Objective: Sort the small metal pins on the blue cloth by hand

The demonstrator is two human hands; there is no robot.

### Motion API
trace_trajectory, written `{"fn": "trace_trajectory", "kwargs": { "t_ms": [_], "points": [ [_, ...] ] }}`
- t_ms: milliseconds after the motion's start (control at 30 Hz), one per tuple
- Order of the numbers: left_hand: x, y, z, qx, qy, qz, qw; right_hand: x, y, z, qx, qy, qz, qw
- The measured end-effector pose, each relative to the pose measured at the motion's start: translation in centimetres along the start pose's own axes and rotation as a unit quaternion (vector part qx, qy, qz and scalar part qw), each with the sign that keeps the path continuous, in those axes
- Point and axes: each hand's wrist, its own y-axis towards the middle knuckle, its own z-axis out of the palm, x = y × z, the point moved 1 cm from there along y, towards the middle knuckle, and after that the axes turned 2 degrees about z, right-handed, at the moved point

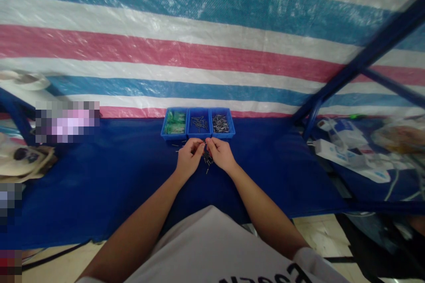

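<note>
My left hand [190, 156] and my right hand [220, 153] meet fingertip to fingertip over the blue table cover [109, 177], just in front of a blue three-part tray [198, 124]. Both hands are pinched on small dark metal pieces too tiny to name. A little heap of thin dark metal pins [208, 159] lies on the cover between and under the hands. The tray's left part holds green pieces [175, 122], the middle part a few dark pins [199, 123], the right part many silvery pins [220, 123].
A striped blue, white and red tarpaulin [206, 44] hangs behind the table. Blue metal frame bars [358, 64] rise at the right. White boxes and packets [348, 150] lie on the right. Bags and a blurred patch sit at the left edge.
</note>
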Motion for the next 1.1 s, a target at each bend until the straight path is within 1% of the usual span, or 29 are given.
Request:
{"fn": "trace_trajectory", "kwargs": {
  "t_ms": [67,133,333,433,533,733,867,933,1033,1100],
  "points": [
    [-0.05,-0.05,0.12,0.012,0.003,0.011,1.0,-0.11,0.04,0.03,-0.002,0.005,0.009,1.0],
    [-0.12,-0.07,0.1,0.013,0.02,0.016,1.0,-0.15,0.04,0.07,0.0,0.006,0.014,1.0],
    [-0.01,-0.07,-0.35,-0.013,0.091,0.006,0.996,0.12,-0.16,0.09,0.011,-0.015,-0.016,1.0],
    [-0.03,-0.1,-0.46,-0.012,0.088,-0.002,0.996,0.21,-0.22,0.03,0.022,-0.005,-0.026,0.999],
    [-0.19,-0.1,-0.46,-0.011,0.08,-0.005,0.997,0.17,-0.19,0.01,0.036,0.013,-0.021,0.999],
    [-0.19,-0.05,-0.05,0.0,0.026,0.016,1.0,-0.2,0.04,0.12,0.017,0.037,0.009,0.999],
    [-0.21,-0.07,0.03,0.007,0.043,0.026,0.999,-0.46,0.12,0.27,0.031,0.047,0.036,0.998],
    [-0.26,-0.1,-0.08,0.004,0.063,0.021,0.998,-0.42,0.07,0.24,0.024,0.04,0.032,0.998],
    [-0.16,-0.13,-0.26,-0.004,0.074,0.004,0.997,-0.17,-0.07,0.12,0.011,0.027,0.007,1.0],
    [0.0,-0.13,-0.33,-0.01,0.071,-0.002,0.997,0.01,-0.17,0.04,0.018,0.021,-0.009,1.0]
  ]
}}
